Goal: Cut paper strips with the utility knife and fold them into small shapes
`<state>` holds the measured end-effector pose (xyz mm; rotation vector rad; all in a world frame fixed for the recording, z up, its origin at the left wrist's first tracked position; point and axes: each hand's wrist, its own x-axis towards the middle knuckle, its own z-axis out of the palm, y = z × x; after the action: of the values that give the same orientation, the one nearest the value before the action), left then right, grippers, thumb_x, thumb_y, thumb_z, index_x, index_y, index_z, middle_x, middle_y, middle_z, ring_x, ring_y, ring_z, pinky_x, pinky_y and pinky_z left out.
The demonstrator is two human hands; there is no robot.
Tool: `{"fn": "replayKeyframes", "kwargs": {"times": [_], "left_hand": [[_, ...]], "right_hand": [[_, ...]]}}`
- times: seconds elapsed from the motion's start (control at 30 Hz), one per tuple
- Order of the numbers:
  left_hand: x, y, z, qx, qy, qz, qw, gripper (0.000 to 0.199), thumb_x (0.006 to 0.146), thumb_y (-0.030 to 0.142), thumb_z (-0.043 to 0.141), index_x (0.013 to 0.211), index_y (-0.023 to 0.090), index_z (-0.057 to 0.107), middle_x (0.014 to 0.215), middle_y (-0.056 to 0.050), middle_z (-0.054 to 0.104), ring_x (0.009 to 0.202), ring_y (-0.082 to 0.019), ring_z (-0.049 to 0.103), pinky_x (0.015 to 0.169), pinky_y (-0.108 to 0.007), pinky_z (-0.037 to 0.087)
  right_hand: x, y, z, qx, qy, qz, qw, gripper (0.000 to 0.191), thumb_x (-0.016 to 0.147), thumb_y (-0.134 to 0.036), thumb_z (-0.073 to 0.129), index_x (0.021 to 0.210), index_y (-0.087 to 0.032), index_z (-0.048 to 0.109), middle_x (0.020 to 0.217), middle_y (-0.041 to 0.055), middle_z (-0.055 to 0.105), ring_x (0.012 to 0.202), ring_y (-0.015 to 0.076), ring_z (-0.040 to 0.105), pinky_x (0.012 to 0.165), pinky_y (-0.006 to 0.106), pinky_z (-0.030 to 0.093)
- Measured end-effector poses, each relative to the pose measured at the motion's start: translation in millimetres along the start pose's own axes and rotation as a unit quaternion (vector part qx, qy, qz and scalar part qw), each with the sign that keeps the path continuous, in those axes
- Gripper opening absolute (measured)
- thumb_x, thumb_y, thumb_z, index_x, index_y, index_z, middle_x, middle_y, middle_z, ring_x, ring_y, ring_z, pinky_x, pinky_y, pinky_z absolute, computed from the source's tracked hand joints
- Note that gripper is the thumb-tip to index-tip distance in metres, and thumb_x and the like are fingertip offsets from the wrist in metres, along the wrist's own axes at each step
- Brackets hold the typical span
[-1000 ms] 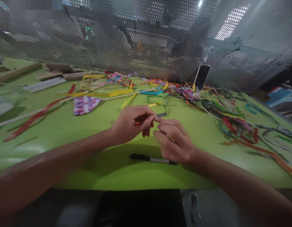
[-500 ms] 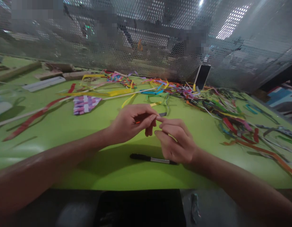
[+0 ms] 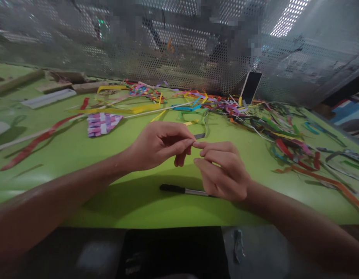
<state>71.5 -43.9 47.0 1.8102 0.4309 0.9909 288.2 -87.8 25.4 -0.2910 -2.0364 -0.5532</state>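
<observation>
Above the middle of the green table (image 3: 133,209), my left hand (image 3: 164,145) is closed in a pinch, thumb against forefinger. Its fingertips meet those of my right hand (image 3: 223,166), whose fingers are curled and pressed together. What they pinch, if anything, is too small to make out. A black and silver pen (image 3: 179,190) lies just below, its right end hidden under my right hand. Behind the fingertips is a short grey strip (image 3: 199,136). A woven purple and white piece (image 3: 103,124) on a pale stick lies to the left.
Colourful strips (image 3: 220,106) are heaped along the back and right of the table. A phone (image 3: 251,88) leans near the perforated metal panel (image 3: 179,58). A long red strip (image 3: 37,145) and a white tray-like piece (image 3: 48,99) lie at left.
The view has shifted slightly, so the table items appear a little higher. My right hand sits slightly further right, and both hands keep their fingertips together.
</observation>
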Motion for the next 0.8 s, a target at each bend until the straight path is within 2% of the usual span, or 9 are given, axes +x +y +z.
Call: {"fn": "replayKeyframes", "kwargs": {"times": [0.2,0.43,0.53,0.8], "left_hand": [[-1.3,-0.4,0.3,-0.045,-0.010,0.028,0.999,0.007,0.102,0.020,0.076,0.096,0.017,0.075,0.077,0.001,0.073,0.056,-0.010,0.073,0.054,-0.017,0.059],[1.7,5.0,-1.4,-0.020,-0.023,0.026,0.999,0.009,0.102,0.019,0.074,0.095,0.019,0.078,0.074,0.001,0.073,0.056,-0.010,0.074,0.054,-0.018,0.058],[1.2,5.8,-1.3,-0.012,-0.009,0.014,1.000,0.009,0.100,0.020,0.077,0.091,0.019,0.078,0.069,0.001,0.072,0.053,-0.011,0.071,0.051,-0.019,0.055],[-1.3,9.1,3.3,-0.015,0.028,0.010,0.999,0.015,0.092,0.010,0.070,0.083,0.019,0.078,0.063,0.002,0.069,0.047,-0.009,0.067,0.046,-0.018,0.050]], "right_hand": [[0.7,-1.9,3.6,0.001,0.022,0.009,1.000,0.012,0.099,0.000,0.064,0.099,-0.008,0.073,0.102,0.0075,0.063,0.105,0.0231,0.073,0.094,0.036,0.073],[4.3,-0.5,2.5,-0.008,0.033,0.025,0.999,0.019,0.097,-0.001,0.064,0.093,-0.019,0.068,0.100,0.0044,0.063,0.101,0.0198,0.073,0.087,0.033,0.074],[3.6,-1.0,2.7,0.000,0.032,0.023,0.999,0.019,0.095,0.000,0.063,0.093,-0.018,0.069,0.100,0.0049,0.062,0.100,0.0193,0.073,0.089,0.032,0.073],[-1.1,-1.8,7.7,0.018,0.033,0.011,0.999,0.018,0.091,0.002,0.065,0.094,-0.015,0.071,0.103,0.0066,0.060,0.102,0.0209,0.072,0.094,0.034,0.073]]}}
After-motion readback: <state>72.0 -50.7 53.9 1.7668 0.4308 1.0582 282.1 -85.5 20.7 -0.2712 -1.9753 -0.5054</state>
